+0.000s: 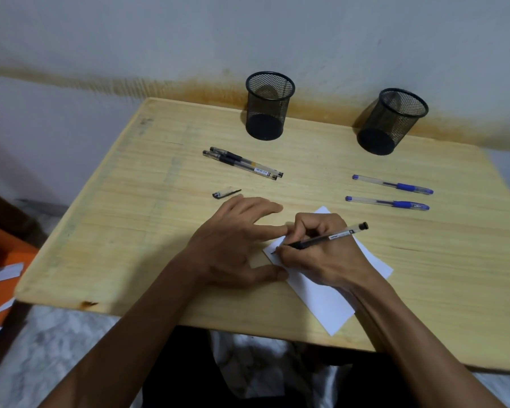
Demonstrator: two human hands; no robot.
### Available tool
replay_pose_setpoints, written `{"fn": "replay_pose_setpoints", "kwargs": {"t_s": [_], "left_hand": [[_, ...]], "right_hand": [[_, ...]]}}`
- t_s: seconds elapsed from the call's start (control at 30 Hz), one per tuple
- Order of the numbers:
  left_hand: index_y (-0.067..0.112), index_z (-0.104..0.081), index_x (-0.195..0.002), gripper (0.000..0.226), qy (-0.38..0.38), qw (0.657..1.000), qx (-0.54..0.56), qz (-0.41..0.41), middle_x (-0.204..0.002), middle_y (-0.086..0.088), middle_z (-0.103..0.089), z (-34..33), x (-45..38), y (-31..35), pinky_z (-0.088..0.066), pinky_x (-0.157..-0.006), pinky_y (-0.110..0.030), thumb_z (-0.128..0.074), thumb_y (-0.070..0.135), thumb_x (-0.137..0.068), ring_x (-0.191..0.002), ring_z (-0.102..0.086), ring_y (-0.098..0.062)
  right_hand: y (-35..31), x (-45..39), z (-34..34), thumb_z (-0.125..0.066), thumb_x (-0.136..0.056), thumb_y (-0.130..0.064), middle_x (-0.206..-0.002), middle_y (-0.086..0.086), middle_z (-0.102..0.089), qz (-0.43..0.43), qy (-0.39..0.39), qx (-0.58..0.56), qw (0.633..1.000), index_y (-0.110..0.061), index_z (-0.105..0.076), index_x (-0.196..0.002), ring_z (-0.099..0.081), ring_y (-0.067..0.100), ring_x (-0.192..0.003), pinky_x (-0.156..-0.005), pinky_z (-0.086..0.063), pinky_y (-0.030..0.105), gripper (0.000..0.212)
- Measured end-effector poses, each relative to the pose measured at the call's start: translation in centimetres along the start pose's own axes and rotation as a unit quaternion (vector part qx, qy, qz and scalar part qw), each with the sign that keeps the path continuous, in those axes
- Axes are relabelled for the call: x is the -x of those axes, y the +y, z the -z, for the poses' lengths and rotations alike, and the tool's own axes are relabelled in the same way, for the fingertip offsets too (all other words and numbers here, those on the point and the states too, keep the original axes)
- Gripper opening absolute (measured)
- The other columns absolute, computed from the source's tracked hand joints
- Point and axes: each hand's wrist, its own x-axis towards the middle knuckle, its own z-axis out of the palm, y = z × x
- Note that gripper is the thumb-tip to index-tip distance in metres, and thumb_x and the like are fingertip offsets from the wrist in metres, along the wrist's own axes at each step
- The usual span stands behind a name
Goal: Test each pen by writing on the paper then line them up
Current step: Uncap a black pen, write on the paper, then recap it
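Observation:
My right hand (pixel 324 254) grips a black pen (pixel 333 236) with its tip down on the left corner of a white sheet of paper (pixel 321 301). My left hand (pixel 233 245) lies flat with straight fingers, holding the paper's left edge against the wooden table (pixel 130 231). A loose pen cap (pixel 226 192) lies just beyond my left fingers. Two black pens (pixel 243 163) lie side by side at the middle back. Two blue pens (pixel 392 185) (pixel 387 203) lie parallel on the right.
Two black mesh pen cups (pixel 268 106) (pixel 392 120) stand at the table's back edge against the wall. Orange material with white paper scraps (pixel 0 278) lies on the floor to the left. The table's near edge is just over my lap.

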Motion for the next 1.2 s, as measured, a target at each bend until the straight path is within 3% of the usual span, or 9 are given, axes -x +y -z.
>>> {"fn": "replay_pose_setpoints", "kwargs": {"t_s": [0.07, 0.2, 0.4, 0.57, 0.87, 1.07, 1.2], "left_hand": [[0.041, -0.061, -0.13, 0.062, -0.003, 1.0, -0.003, 0.002, -0.146, 0.003, -0.05, -0.01, -0.02, 0.01, -0.03, -0.112, -0.043, -0.063, 0.069, -0.076, -0.138, -0.041, -0.018], [0.041, -0.06, -0.132, 0.063, -0.006, 1.0, -0.002, 0.004, -0.146, 0.004, -0.05, -0.02, -0.02, -0.01, -0.027, -0.114, -0.042, -0.063, 0.07, -0.075, -0.139, -0.04, -0.018], [0.041, -0.058, -0.133, 0.064, -0.004, 1.0, 0.002, 0.001, -0.145, 0.003, -0.051, 0.01, -0.02, -0.08, -0.028, -0.113, -0.041, -0.062, 0.07, -0.076, -0.137, -0.041, -0.019], [0.041, -0.059, -0.134, 0.064, -0.004, 1.0, 0.009, -0.001, -0.145, 0.003, -0.052, 0.05, -0.01, -0.09, -0.029, -0.112, -0.041, -0.061, 0.069, -0.077, -0.137, -0.042, -0.019], [0.04, -0.058, -0.135, 0.065, 0.003, 1.0, 0.0, -0.007, -0.144, 0.001, -0.052, -0.16, -0.02, -0.2, -0.03, -0.111, -0.042, -0.063, 0.068, -0.077, -0.136, -0.043, -0.02], [0.038, -0.06, -0.134, 0.064, 0.011, 1.0, 0.005, -0.014, -0.143, 0.001, -0.054, -0.32, -0.07, -0.35, -0.033, -0.109, -0.041, -0.065, 0.066, -0.077, -0.134, -0.045, -0.021], [0.038, -0.06, -0.135, 0.064, 0.013, 1.0, 0.0, -0.017, -0.143, 0.001, -0.053, -0.33, -0.03, -0.38, -0.033, -0.109, -0.041, -0.066, 0.066, -0.077, -0.135, -0.045, -0.02]], "right_hand": [[-0.07, 0.03, -0.02, -0.079, -0.067, -0.007, -0.063, 0.013, -0.071, -0.002, 0.0, -0.006, 1.0, -0.005, -0.064, -0.061, -0.064, 0.032, -0.059, -0.053, -0.047, 0.039, 0.017], [-0.19, 0.09, -0.08, -0.075, -0.063, -0.011, -0.055, 0.011, -0.065, -0.009, 0.009, 0.0, 1.0, -0.008, -0.059, -0.057, -0.052, 0.014, -0.051, -0.051, -0.038, 0.031, 0.017], [-0.38, 0.14, -0.23, -0.072, -0.063, -0.007, -0.052, -0.001, -0.064, -0.012, 0.017, -0.007, 1.0, -0.002, -0.06, -0.058, -0.054, 0.012, -0.05, -0.05, -0.039, 0.029, 0.013], [-0.35, 0.17, -0.29, -0.072, -0.063, -0.008, -0.055, 0.007, -0.067, -0.008, 0.034, -0.012, 0.999, -0.004, -0.062, -0.058, -0.056, 0.013, -0.051, -0.051, -0.042, 0.028, 0.011], [-0.06, 0.14, -0.39, -0.071, -0.062, -0.007, -0.052, 0.005, -0.066, -0.01, 0.034, -0.016, 0.999, -0.005, -0.061, -0.056, -0.06, 0.02, -0.05, -0.051, -0.045, 0.036, 0.011], [0.06, 0.06, -0.47, -0.071, -0.06, -0.007, -0.054, 0.013, -0.065, -0.021, 0.037, -0.023, 0.999, -0.003, -0.059, -0.057, -0.058, 0.024, -0.052, -0.05, -0.045, 0.043, 0.012], [0.32, 0.05, -0.38, -0.072, -0.062, -0.006, -0.054, 0.011, -0.065, -0.016, 0.05, -0.013, 0.999, -0.01, -0.059, -0.056, -0.058, 0.029, -0.051, -0.049, -0.046, 0.046, 0.015]]}}
